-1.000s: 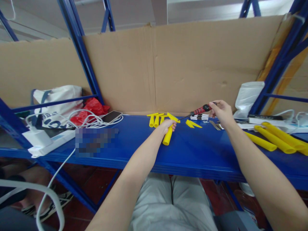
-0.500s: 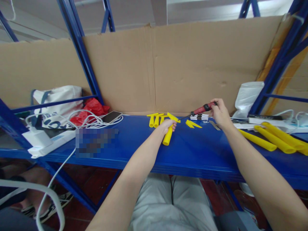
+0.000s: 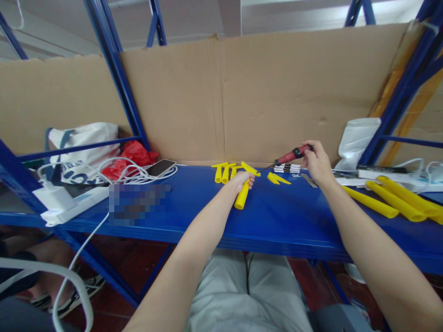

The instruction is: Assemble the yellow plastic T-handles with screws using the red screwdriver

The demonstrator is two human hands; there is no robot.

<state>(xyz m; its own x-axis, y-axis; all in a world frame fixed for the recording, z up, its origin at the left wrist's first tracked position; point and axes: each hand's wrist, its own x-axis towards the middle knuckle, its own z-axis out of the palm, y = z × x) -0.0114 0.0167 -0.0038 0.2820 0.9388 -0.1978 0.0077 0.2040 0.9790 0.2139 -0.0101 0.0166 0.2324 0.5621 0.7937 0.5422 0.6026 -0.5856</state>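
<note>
The left hand (image 3: 244, 181), frame center, is clamped around a yellow tube (image 3: 241, 198). The right hand (image 3: 316, 160), right of center, grips a red-and-black screwdriver (image 3: 290, 157). Tote bag (image 3: 92, 134), left: lettering (image 3: 79, 174) illegible.

- A tall cardboard panel (image 3: 311, 92) backs the bench, with a vertical crease near its middle.
- Further left, another stretch of cardboard (image 3: 58, 97) continues behind a blue metal post (image 3: 112, 69).
- A second blue post (image 3: 387, 124) leans across the right side, with orange-brown strips (image 3: 411, 133) on the cardboard around it.
- The blue bench top (image 3: 290, 212) runs the full width.
- Below lies a dark red tiled floor (image 3: 124, 253), in shadow.
- Above the cardboard, a grey beam (image 3: 230, 18) (perhaps a pillar; hard to tell) stands beside a brighter, whitish area (image 3: 294, 11).
</note>
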